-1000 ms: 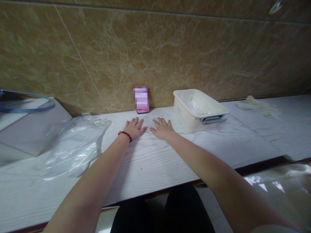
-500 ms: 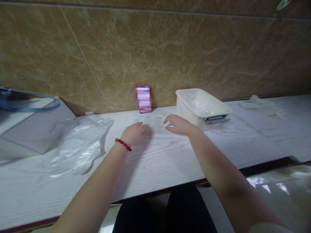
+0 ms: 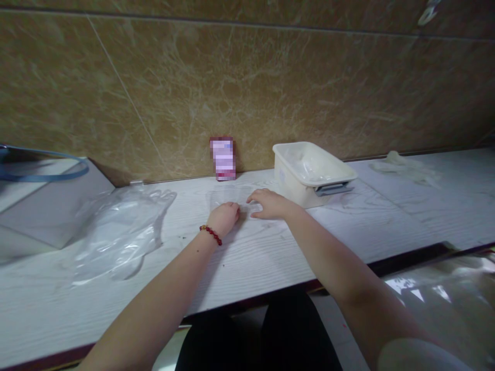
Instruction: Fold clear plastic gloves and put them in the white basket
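A thin, clear plastic piece (image 3: 224,195) lies nearly flat on the white wood-grain counter, its outline faint and its exact kind hard to tell. My left hand (image 3: 225,218), wearing a red bead bracelet (image 3: 211,234), is closed at the near edge of this plastic, fingertips pinched together. Facing it from the right, my right hand (image 3: 270,204) holds its thumb and index finger apart over the plastic's right side. Nothing firm shows between those fingers. A phone (image 3: 223,158) with a blurred screen leans against the wall just behind.
Clear plastic gloves (image 3: 119,232) lie in a loose pile at left, beside a white box (image 3: 50,216) with a blue strap (image 3: 58,178). Right of my hands stands a cream plastic bin (image 3: 294,180). Further right lies a crumpled whitish glove (image 3: 406,167). The counter's front edge (image 3: 255,303) is near my legs.
My left hand has moved right and its fingers have closed. My right hand has shifted slightly left, bringing the hands nearer each other. The view has moved a little.
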The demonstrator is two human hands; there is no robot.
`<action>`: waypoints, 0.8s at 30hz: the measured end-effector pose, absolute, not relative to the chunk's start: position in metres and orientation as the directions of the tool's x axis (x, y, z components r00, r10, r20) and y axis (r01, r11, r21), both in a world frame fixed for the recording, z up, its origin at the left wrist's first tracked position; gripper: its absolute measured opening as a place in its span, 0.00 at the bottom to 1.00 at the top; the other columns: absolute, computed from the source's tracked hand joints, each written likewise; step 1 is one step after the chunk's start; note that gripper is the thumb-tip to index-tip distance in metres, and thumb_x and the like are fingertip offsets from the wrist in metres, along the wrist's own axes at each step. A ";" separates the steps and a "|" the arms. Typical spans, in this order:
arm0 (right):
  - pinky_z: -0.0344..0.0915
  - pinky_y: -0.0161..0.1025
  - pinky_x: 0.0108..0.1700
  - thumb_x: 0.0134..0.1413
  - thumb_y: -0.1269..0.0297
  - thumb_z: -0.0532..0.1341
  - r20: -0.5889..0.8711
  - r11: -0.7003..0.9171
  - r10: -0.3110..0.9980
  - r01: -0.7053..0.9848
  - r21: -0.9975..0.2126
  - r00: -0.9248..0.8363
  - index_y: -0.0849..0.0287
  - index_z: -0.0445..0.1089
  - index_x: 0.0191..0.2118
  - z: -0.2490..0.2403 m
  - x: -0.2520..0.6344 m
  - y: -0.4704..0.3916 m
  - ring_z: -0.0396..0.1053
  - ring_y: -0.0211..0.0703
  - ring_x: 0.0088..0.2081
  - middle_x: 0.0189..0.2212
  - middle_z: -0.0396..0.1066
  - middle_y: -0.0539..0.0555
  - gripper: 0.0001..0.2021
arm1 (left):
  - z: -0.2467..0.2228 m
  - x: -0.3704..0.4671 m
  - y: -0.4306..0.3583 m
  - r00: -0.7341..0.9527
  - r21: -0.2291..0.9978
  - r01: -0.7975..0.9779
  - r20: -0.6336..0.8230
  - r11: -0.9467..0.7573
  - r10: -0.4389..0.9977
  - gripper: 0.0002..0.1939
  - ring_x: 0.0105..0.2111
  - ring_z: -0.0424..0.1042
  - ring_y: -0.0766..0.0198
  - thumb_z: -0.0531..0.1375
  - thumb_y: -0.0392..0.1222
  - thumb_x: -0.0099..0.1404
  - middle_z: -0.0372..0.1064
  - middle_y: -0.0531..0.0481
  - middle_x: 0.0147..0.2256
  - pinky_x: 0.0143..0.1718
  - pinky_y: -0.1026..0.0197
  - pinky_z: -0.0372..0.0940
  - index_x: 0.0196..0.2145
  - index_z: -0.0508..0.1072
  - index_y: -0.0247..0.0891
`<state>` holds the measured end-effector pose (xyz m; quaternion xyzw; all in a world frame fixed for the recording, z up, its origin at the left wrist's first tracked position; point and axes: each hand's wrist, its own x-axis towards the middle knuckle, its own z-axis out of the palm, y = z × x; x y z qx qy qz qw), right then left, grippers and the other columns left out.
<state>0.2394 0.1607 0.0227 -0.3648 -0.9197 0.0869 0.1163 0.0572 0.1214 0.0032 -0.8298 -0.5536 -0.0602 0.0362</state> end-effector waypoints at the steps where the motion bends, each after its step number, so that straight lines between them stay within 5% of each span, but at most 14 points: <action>1: 0.55 0.42 0.46 0.41 0.59 0.61 0.159 0.723 0.687 0.646 -0.244 -0.709 0.59 0.64 0.44 0.021 0.237 0.160 0.60 0.46 0.46 0.43 0.64 0.57 0.20 | 0.003 0.057 0.121 0.370 0.015 0.927 0.143 -0.376 0.918 0.11 0.33 0.68 0.59 0.47 0.37 0.60 0.68 0.44 0.33 0.33 0.61 0.60 0.33 0.68 0.33; 13: 0.55 0.40 0.45 0.42 0.73 0.58 0.143 0.712 0.702 0.686 -0.149 -0.697 0.55 0.66 0.41 0.025 0.224 0.148 0.59 0.44 0.45 0.40 0.63 0.54 0.16 | 0.003 0.046 0.127 0.371 0.203 0.889 0.205 -0.410 0.906 0.12 0.32 0.67 0.62 0.51 0.44 0.57 0.69 0.46 0.31 0.33 0.63 0.59 0.35 0.69 0.36; 24: 0.56 0.39 0.45 0.44 0.75 0.54 0.152 0.655 0.753 0.751 -0.079 -0.640 0.57 0.67 0.41 0.019 0.216 0.150 0.58 0.43 0.45 0.40 0.63 0.55 0.15 | 0.004 0.051 0.124 0.336 0.162 0.915 0.199 -0.370 0.920 0.13 0.30 0.67 0.62 0.52 0.47 0.56 0.68 0.47 0.32 0.30 0.62 0.58 0.36 0.69 0.38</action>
